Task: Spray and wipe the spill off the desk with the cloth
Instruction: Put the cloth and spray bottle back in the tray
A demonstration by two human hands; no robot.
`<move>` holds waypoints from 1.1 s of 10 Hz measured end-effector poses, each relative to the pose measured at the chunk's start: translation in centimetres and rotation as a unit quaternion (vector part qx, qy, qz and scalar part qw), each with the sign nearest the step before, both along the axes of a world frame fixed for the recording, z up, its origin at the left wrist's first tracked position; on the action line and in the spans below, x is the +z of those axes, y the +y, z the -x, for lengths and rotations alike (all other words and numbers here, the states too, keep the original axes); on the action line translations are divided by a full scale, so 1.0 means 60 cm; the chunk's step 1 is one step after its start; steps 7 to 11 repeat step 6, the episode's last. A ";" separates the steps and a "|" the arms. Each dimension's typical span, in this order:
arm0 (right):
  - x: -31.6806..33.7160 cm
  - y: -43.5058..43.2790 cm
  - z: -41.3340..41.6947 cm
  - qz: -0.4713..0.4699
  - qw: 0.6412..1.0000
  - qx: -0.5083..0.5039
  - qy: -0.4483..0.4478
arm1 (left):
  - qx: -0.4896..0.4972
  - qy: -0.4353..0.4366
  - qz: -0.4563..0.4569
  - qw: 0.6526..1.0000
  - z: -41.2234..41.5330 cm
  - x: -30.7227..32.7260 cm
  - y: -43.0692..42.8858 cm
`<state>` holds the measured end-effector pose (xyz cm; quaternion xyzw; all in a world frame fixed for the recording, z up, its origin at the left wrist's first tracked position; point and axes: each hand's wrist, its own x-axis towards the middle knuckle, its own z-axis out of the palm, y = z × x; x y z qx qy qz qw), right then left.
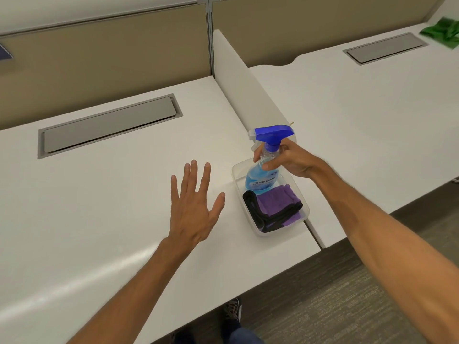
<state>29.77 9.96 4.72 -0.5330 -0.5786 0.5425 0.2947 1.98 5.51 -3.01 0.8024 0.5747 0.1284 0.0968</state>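
Observation:
A spray bottle with blue liquid and a blue trigger head stands in a clear plastic tray at the white desk's right edge. My right hand is wrapped around the bottle's neck just under the trigger. A folded purple and black cloth lies in the tray in front of the bottle. My left hand hovers flat over the desk left of the tray, fingers spread, holding nothing. I cannot make out a spill on the desk surface.
A white divider panel rises behind the tray between this desk and the neighbouring one. Each desk has a grey cable hatch. A green cloth lies far right. Carpet and my shoe show below the desk edge.

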 end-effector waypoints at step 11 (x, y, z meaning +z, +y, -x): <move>0.002 -0.057 0.012 -0.042 0.978 -0.167 -0.114 | 0.001 -0.027 -0.003 1.000 -0.020 0.032 -0.002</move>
